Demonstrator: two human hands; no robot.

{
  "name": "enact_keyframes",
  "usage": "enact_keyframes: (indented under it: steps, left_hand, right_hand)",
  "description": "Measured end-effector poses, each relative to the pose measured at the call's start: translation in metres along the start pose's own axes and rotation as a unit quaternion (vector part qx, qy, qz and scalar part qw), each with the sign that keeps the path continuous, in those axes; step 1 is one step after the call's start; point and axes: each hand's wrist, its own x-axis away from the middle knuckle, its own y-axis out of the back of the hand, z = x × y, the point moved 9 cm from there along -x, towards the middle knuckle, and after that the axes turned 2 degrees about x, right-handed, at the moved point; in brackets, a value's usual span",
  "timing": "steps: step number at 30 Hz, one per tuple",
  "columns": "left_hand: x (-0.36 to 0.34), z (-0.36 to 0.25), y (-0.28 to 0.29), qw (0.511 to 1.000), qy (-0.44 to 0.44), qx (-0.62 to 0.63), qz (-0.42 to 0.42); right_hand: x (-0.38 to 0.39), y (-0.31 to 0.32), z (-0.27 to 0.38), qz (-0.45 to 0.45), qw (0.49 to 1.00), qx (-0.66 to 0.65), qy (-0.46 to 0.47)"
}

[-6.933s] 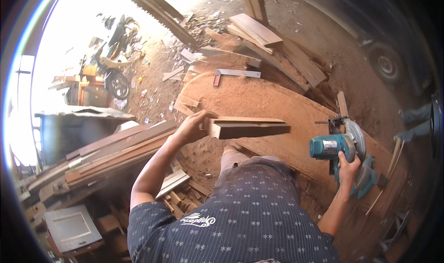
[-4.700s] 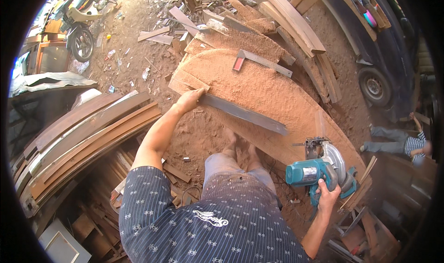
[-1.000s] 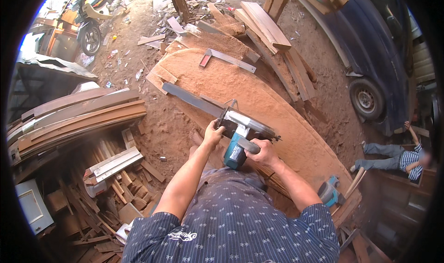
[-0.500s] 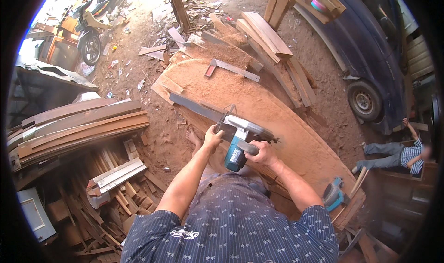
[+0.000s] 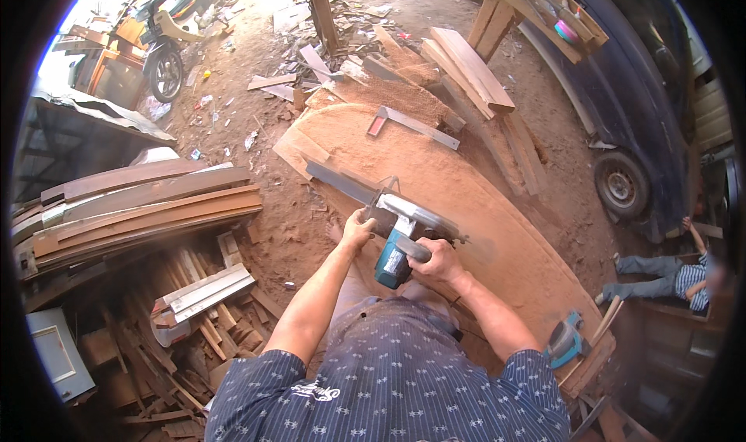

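My right hand (image 5: 439,260) is wrapped round the rear handle of a teal-and-silver circular saw (image 5: 398,249). The saw sits on its side of the bench nearest me, over a long dark plank (image 5: 342,181) that reaches toward the far left. My left hand (image 5: 359,229) is closed at the left front of the saw, by its base plate; its fingertips are partly hidden, so what exactly they grip is unclear. The saw's blade cannot be seen. A faint haze of dust hangs to the right of the saw, over the sawdust-covered bench top (image 5: 497,209).
A try square (image 5: 420,127) lies on the sawdust ahead. A second teal power tool (image 5: 566,339) rests at the bench's right end. Stacked boards (image 5: 155,201) stand left, timber (image 5: 474,69) ahead. A parked blue car (image 5: 622,116) and another person (image 5: 668,275) are at right.
The view has shifted a little, so the surroundings sit slightly farther right. Both hands keep their places on the saw, which has moved slightly along the plank toward the far left.
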Motion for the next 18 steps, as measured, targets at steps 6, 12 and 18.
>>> enact_keyframes:
  steps: [6, 12, 18]
  left_hand:
    - [-0.010, -0.012, 0.026, 1.000, 0.004, -0.005, -0.003]
    - [-0.026, -0.018, 0.053, 1.000, -0.008, 0.007, -0.017]
    - [-0.059, -0.013, 0.093, 1.000, -0.017, -0.004, -0.010]
  right_hand:
    - [-0.023, -0.015, 0.016, 0.001, 1.000, 0.003, -0.004]
    - [-0.048, -0.030, 0.023, 0.012, 1.000, -0.008, -0.013]
    - [-0.079, -0.051, 0.043, 0.011, 1.000, -0.013, 0.006]
